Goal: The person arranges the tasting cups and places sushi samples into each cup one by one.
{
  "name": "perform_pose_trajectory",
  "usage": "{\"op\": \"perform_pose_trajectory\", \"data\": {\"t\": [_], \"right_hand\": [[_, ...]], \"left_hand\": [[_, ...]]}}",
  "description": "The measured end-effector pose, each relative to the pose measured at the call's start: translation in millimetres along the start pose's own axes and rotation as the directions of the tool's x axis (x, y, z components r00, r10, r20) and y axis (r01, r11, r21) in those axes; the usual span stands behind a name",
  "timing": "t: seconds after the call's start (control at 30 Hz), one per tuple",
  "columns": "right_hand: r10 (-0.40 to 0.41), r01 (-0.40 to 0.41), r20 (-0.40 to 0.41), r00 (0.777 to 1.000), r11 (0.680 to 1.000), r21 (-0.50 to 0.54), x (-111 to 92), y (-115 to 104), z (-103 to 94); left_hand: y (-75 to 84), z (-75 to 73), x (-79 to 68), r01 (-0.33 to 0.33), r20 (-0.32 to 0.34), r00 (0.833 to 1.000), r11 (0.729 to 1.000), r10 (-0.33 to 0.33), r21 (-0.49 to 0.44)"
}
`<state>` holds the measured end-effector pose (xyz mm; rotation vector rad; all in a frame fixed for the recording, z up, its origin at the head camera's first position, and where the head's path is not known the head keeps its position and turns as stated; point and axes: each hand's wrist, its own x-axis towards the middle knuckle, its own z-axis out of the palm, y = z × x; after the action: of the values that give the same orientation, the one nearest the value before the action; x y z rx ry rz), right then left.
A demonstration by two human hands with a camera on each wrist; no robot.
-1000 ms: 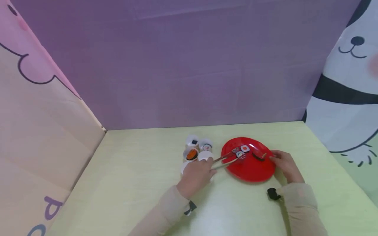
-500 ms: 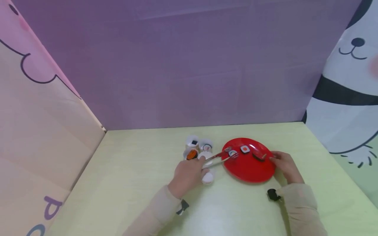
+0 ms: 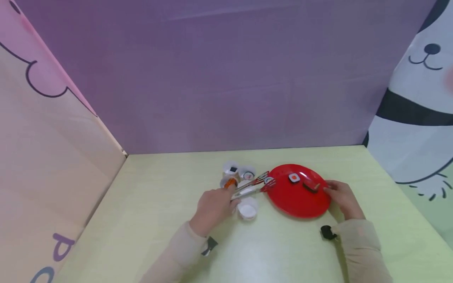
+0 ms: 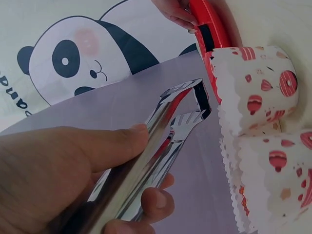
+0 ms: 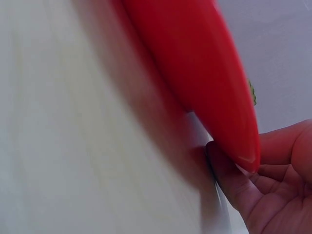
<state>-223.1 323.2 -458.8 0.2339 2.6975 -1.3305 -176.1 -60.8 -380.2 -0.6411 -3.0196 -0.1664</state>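
My left hand [image 3: 214, 206] grips metal tongs [image 4: 146, 161], thumb on one arm and fingers curled round the other. Between their fork-shaped tips is a toy sushi roll [image 4: 201, 99] with a black edge, which overlaps the left rim of the red plate [image 3: 301, 206] in the head view. My right hand [image 3: 342, 196] pinches the plate's right rim, thumb under it in the right wrist view. On the plate lie a white sushi piece [image 3: 294, 178] with an orange centre and a longer dark piece [image 3: 311, 187]. A white paper cup [image 3: 247, 209] stands beside the left hand.
Several paper cups stand clustered left of the plate; one holds an orange-topped piece [image 3: 231, 182], another a roll [image 3: 249, 175]. In the left wrist view, a patterned cup [image 4: 258, 87] stands close to the tongs. A purple backdrop [image 3: 226, 78] rises behind the pale table [image 3: 159, 196].
My left hand has drawn the tongs and sushi roll leftward across the plate to its left rim, uncovering the front paper cup. My right hand stays on the plate.
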Motion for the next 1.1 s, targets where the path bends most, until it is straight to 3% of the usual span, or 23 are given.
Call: {"op": "perform_pose_trajectory", "data": {"t": [0.53, 1.1], "right_hand": [[0.014, -0.014, 0.006, 1.000, 1.000, 0.026, 0.5, -0.4, 0.4], [0.018, -0.018, 0.007, 1.000, 1.000, 0.009, -0.1, 0.7, -0.5]], "left_hand": [[-21.8, -12.1, -8.7, 0.034, 0.023, 0.999, 0.999, -0.034, -0.010], [-37.3, -13.7, -22.5, 0.011, -0.007, 1.000, 1.000, -0.011, -0.002]]}}
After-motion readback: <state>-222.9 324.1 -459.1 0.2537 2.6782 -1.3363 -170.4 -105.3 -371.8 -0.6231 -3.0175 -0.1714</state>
